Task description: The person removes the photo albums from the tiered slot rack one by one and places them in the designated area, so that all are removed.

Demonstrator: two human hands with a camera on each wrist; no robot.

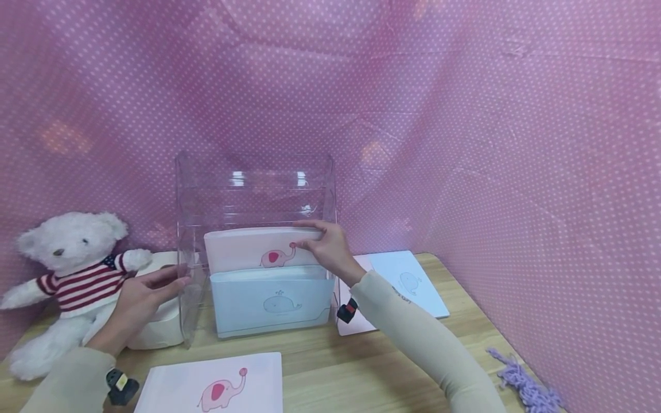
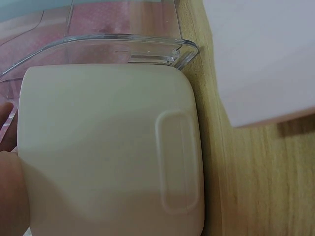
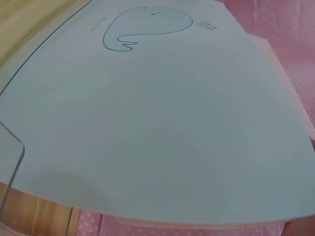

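Note:
My right hand [image 1: 330,246] grips the top right edge of a pale pink notebook [image 1: 237,249] with an elephant drawing, thumb on the front. It stands in a clear plastic rack [image 1: 258,201], behind a pale blue notebook [image 1: 245,301] with a whale drawing. That whale cover [image 3: 157,128] fills much of the right wrist view. At the rack's left wall, my left hand [image 1: 147,298] holds the front edge between thumb and fingers. Only part of the left hand [image 2: 11,191] shows in the left wrist view, beside a cream plastic box [image 2: 103,142].
Another pink elephant notebook [image 1: 222,387] lies on the wooden table [image 1: 330,373] in front. Right of the rack lie a blue whale notebook [image 1: 408,287] and a pink one [image 1: 356,327]. A white teddy bear [image 1: 72,269] sits left; purple yarn [image 1: 527,384] lies front right.

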